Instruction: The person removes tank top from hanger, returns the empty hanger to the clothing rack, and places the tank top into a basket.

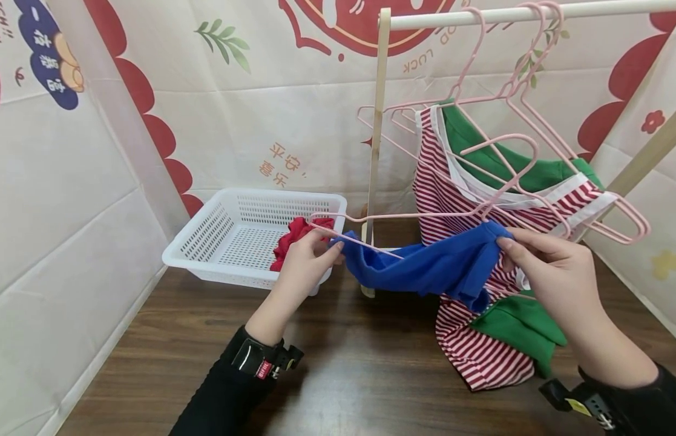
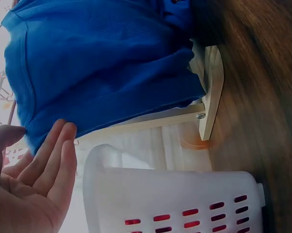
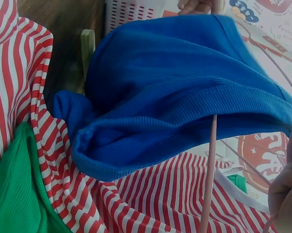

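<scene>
A small blue garment point(image 1: 430, 266) is stretched between the two hands above the table. My left hand point(image 1: 305, 266) pinches its left edge with thumb and fingers; in the left wrist view the other fingers point(image 2: 56, 155) extend beside the cloth. At the opposite upper corner my right hand point(image 1: 561, 272) pinches the fabric between thumb and fingers. A pink hanger point(image 1: 419, 215) lies along the garment, its left end by the left hand and its hook up. In the right wrist view, a pink hanger rod point(image 3: 210, 179) enters the ribbed opening of the blue garment.
A white perforated basket point(image 1: 207, 257) with a red cloth point(image 1: 294, 239) inside stands left of the rack point(image 1: 380, 121). Red-striped point(image 1: 474, 357) and green clothing point(image 1: 525, 324) hangs behind the blue garment, its lower part reaching the table. Several pink hangers hang from the white rail point(image 1: 604, 8).
</scene>
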Demonstrator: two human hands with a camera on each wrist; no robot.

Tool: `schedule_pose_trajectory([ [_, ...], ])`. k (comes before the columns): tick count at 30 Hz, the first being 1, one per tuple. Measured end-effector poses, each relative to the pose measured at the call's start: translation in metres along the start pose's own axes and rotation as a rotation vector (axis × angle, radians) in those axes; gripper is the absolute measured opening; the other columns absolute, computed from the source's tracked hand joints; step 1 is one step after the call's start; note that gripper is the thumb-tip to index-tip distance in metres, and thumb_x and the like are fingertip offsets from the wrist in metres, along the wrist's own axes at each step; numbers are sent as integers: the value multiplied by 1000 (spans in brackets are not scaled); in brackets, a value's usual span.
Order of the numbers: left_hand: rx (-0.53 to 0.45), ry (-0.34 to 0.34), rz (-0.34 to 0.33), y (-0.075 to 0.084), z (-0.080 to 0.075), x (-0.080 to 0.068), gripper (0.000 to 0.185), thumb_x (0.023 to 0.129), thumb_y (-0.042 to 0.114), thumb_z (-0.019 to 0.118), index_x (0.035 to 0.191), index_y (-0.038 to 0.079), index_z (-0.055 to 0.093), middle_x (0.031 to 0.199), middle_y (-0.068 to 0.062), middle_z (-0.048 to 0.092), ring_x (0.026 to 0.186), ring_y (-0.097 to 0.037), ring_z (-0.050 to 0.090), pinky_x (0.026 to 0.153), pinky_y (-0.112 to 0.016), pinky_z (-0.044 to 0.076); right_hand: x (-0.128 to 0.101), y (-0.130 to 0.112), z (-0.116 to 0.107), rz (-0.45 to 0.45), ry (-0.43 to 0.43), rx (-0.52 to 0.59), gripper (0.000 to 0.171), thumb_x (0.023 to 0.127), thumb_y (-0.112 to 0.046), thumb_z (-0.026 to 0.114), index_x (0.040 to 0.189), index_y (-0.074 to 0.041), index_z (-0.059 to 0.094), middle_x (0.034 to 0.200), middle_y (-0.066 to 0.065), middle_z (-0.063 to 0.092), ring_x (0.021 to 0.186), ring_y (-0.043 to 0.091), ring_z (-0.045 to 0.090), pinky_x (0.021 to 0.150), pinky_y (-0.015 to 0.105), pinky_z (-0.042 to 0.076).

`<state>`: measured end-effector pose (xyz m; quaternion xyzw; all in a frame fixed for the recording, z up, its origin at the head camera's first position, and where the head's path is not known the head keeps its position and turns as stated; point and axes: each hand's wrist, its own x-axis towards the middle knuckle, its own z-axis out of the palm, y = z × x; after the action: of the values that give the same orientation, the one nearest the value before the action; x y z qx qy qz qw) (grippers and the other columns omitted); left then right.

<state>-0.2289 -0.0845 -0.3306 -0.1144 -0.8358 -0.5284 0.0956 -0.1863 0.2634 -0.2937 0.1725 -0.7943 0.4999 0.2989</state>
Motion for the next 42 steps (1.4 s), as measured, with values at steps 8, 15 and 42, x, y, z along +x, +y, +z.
schedule_pose_trajectory([
  [8,-70,23,44,-2,-1,2,25,93,14,65,117,11,61,92,-6,72,77,-19,72,74,-34,56,1,3,2,24,-21,10,14,90,4,65,102,7,71,67,-3,65,61,7,57,51,16,42],
  [15,-143,92,64,-2,-13,1,30,93,13,66,121,12,58,92,-9,71,76,-24,70,74,-38,57,1,5,4,39,-34,7,15,91,2,65,104,6,71,68,-4,66,62,6,59,50,17,42],
  [42,225,99,295,11,-25,-11,22,90,23,71,72,11,70,64,5,62,66,-13,54,60,-29,47,-1,-2,21,-169,-143,-248,16,91,-3,66,105,-7,73,72,2,65,62,0,53,56,14,39],
])
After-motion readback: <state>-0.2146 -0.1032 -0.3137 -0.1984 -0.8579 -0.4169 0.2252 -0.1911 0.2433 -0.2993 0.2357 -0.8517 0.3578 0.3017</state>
